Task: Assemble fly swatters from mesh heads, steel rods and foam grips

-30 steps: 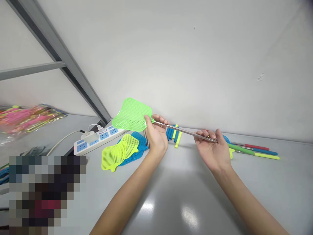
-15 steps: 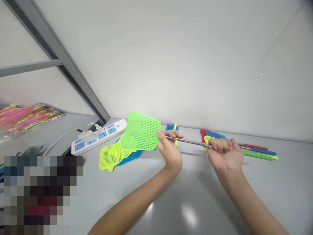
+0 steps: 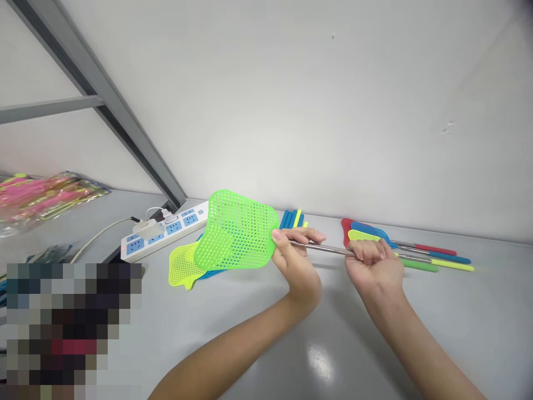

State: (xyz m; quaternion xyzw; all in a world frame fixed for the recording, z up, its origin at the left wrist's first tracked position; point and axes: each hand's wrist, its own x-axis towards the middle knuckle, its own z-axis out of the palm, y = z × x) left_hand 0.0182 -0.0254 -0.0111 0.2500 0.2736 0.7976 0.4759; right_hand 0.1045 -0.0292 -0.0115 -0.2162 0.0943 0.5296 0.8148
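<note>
Green swatter, pinched in half-open left hand, gripped in curled right hand; clear bag holds pink pieces.

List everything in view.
Held swatter: one, green, centre
Other swatters: three, red, blue, yellow, right
Loose heads: at least two, yellow, blue, left
Tubes: several, blue, yellow, back centre
Power strip: one, white, left
Plugs: two, white, in strip
Cables: two, white, left
Bagged goods: uncounted, mostly pink, far left
Frame: one, grey, upper left
Wall: one, white, behind
Table: one, grey, beneath
Patch: pixelated, lower left
Forearms: two, foreground
Left hand: one, gripping held swatter
Right hand: one, on shaft
</note>
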